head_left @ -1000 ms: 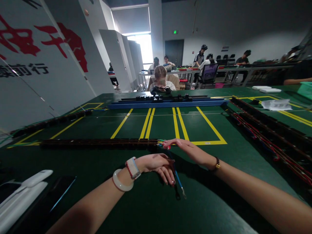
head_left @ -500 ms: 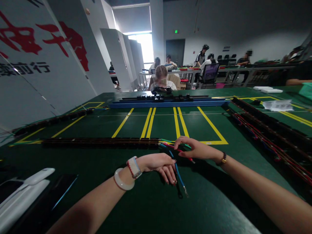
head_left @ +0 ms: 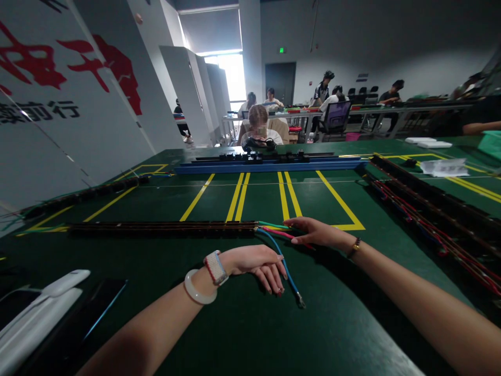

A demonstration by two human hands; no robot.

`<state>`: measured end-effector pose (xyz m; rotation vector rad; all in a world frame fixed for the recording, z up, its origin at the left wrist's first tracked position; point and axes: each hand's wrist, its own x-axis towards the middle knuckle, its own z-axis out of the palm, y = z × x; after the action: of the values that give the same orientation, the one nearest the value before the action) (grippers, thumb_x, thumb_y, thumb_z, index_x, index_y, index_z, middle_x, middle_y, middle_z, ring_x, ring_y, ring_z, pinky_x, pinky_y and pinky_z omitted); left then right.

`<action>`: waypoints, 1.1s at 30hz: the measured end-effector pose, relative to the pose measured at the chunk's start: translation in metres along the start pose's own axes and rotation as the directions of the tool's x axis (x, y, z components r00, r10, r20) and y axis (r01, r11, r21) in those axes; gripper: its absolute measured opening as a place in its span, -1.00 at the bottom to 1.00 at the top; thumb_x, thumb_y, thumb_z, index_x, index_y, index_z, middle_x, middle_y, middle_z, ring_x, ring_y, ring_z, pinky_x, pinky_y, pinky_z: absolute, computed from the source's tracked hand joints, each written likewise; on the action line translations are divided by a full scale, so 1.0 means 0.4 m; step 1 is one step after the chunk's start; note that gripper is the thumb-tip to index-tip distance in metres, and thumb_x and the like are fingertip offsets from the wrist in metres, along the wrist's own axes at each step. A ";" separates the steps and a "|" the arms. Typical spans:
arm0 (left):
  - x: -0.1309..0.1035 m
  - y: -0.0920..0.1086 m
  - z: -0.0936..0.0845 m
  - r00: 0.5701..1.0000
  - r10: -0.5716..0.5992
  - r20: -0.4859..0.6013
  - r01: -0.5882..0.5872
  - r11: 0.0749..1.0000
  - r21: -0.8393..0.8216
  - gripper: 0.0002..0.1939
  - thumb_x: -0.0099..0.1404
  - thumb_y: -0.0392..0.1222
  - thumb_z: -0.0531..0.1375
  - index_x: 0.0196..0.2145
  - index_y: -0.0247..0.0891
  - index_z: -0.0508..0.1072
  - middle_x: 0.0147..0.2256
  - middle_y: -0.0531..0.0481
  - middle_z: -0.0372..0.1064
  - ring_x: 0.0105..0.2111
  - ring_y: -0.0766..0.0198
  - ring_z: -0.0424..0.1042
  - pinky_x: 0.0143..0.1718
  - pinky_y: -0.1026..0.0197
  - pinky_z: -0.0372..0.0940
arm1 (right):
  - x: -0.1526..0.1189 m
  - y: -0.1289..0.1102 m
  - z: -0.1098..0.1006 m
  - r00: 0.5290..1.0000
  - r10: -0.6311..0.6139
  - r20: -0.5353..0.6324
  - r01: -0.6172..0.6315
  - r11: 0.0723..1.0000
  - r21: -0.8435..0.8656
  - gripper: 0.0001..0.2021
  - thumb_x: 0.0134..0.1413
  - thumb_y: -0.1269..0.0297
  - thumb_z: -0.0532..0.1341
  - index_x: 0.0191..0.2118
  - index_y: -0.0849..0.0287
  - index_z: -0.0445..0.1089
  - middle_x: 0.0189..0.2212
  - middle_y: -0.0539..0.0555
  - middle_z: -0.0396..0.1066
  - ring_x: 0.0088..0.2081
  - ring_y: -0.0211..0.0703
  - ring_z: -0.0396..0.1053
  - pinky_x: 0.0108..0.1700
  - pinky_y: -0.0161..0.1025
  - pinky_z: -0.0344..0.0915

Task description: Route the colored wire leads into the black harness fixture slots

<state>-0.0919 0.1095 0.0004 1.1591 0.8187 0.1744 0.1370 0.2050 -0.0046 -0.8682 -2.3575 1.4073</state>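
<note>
A long dark strip with wires (head_left: 164,228) lies across the green table, and green, red and blue wires leave its right end. My left hand (head_left: 264,266) rests beside the blue wire (head_left: 282,256), fingers spread and bent downward, its thumb side close to the wire. The blue wire ends in a metal lug (head_left: 300,300). Over the red wire (head_left: 276,232) and the green wire (head_left: 270,224) is my right hand (head_left: 313,231), its fingers apart and reaching left. Whether its fingertips touch these wires is hard to tell.
Behind, a blue rail (head_left: 270,166) spans the table with black parts. More wired strips (head_left: 426,219) lie at the right and another (head_left: 86,196) at the left. A white device (head_left: 58,297) sits at the near left. A person (head_left: 258,128) sits across the table.
My right hand has lowered slightly over the red and green wires, its fingers straighter. The blue wire's free end has shifted a little up and curves more. My left hand has barely moved.
</note>
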 end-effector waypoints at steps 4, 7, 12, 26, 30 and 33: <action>0.000 0.005 0.007 1.000 -0.004 -0.028 0.004 1.000 -0.010 -0.57 0.28 0.09 0.03 -0.21 -0.37 0.41 -0.29 -0.30 0.47 -0.32 0.12 0.51 -0.35 0.15 0.37 | 0.007 0.007 -0.003 0.998 0.062 -0.030 -0.065 0.990 -0.125 -0.36 -0.11 0.00 0.31 0.10 0.19 0.27 -0.06 0.14 0.34 -0.12 -0.12 0.30 -0.09 -0.19 0.25; 0.003 0.009 0.010 0.997 -0.004 -0.078 0.002 0.999 -0.037 -0.61 0.28 0.06 0.03 -0.24 -0.36 0.37 -0.32 -0.29 0.48 -0.35 0.12 0.51 -0.39 0.15 0.36 | 0.003 -0.004 -0.002 0.996 0.082 0.046 -0.076 0.992 -0.104 -0.41 -0.11 -0.02 0.29 0.01 0.26 0.31 -0.19 0.10 0.38 -0.26 -0.18 0.30 -0.27 -0.28 0.23; 0.006 0.010 0.015 0.996 0.006 -0.090 -0.017 0.992 -0.124 -0.60 0.24 0.12 0.08 -0.21 -0.32 0.26 -0.38 -0.27 0.48 -0.37 0.10 0.51 -0.37 0.11 0.34 | -0.006 -0.016 0.003 0.995 0.056 0.083 -0.047 0.993 -0.111 -0.54 -0.10 -0.03 0.29 -0.20 0.28 0.35 -0.37 0.01 0.33 -0.39 -0.28 0.22 -0.40 -0.35 0.12; 0.032 0.012 0.053 0.964 -0.009 -0.266 -0.099 0.915 -0.390 -0.48 0.31 0.11 -0.02 -0.03 -0.42 0.24 -0.30 -0.30 0.45 -0.28 0.12 0.49 -0.09 0.03 0.27 | -0.021 -0.070 0.034 0.985 0.164 0.061 -0.151 0.973 -0.173 -0.59 -0.04 -0.06 0.22 -0.28 0.25 0.41 -0.45 0.02 0.39 -0.48 -0.31 0.23 -0.46 -0.34 0.07; 0.040 0.009 0.055 0.952 0.026 -0.305 -0.162 0.888 -0.431 -0.53 0.35 0.05 -0.05 -0.03 -0.43 0.24 -0.26 -0.32 0.43 -0.27 0.14 0.49 -0.07 0.02 0.27 | -0.028 -0.092 0.054 0.990 0.142 -0.011 -0.137 0.930 -0.340 -0.68 0.00 0.02 0.21 -0.32 0.23 0.42 -0.51 0.01 0.41 -0.54 -0.32 0.20 -0.52 -0.35 -0.01; 0.046 0.008 0.059 0.951 0.090 -0.295 -0.231 0.844 -0.485 -0.58 0.35 0.00 -0.02 -0.05 -0.43 0.29 -0.20 -0.31 0.42 -0.25 0.19 0.47 -0.02 0.04 0.24 | -0.039 -0.116 0.074 0.989 0.117 -0.090 -0.146 0.858 -0.493 -0.74 0.01 0.09 0.21 -0.38 0.21 0.43 -0.56 0.02 0.41 -0.57 -0.32 0.20 -0.54 -0.35 -0.05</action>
<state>-0.0627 0.1029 -0.0022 0.6969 0.8357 0.6635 0.1177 0.1580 0.0220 -1.1985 -2.7069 0.7916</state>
